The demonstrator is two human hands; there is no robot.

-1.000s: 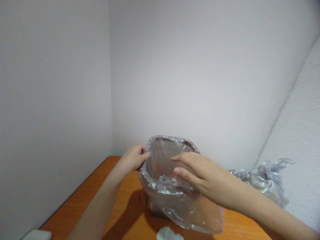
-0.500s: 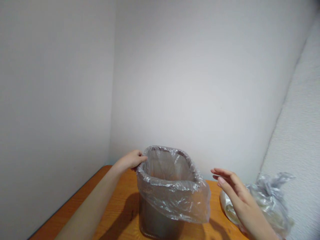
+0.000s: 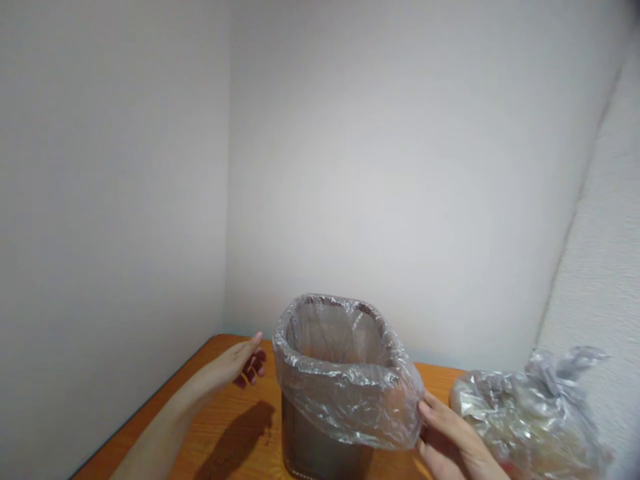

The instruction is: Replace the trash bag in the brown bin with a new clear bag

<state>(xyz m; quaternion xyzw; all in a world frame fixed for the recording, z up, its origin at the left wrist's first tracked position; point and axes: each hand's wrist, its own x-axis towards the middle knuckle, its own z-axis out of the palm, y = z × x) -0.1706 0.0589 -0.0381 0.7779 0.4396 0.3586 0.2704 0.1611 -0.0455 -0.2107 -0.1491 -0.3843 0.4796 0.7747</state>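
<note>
A: Item one, lower centre of the frame?

B: Small bin [image 3: 320,453], dark grey, upright on the wooden table [image 3: 230,427]. Its base is cut off by the bottom edge.

A: Fitted with?

B: Clear plastic liner [image 3: 345,393], mouth spread open, edge folded outward over the rim and hanging loose down the outside, lowest on the right-hand side.

A: Item two, the left hand [image 3: 237,365]?

B: Lower left of centre, just beside the liner's left edge, apart from it. Released: palm turned toward the bin, fingers loosely curled, grasping nothing. Forearm runs down to the bottom left; its shadow lies on the table.

A: Item three, the right hand [image 3: 450,437]?

B: Lower right of centre, partly cut by the bottom edge. Fingertips [image 3: 424,408] touch the hanging right hem of the liner. Whether they pinch the film or only rest against it, I cannot tell; part of the hand sits behind the plastic.

A: Anything further?

B: Second plastic bag [image 3: 525,420], crumpled and filled, lower right corner, on the table near the right hand. White walls [image 3: 350,167] fill the upper frame, meeting in a corner at upper left of centre.
</note>
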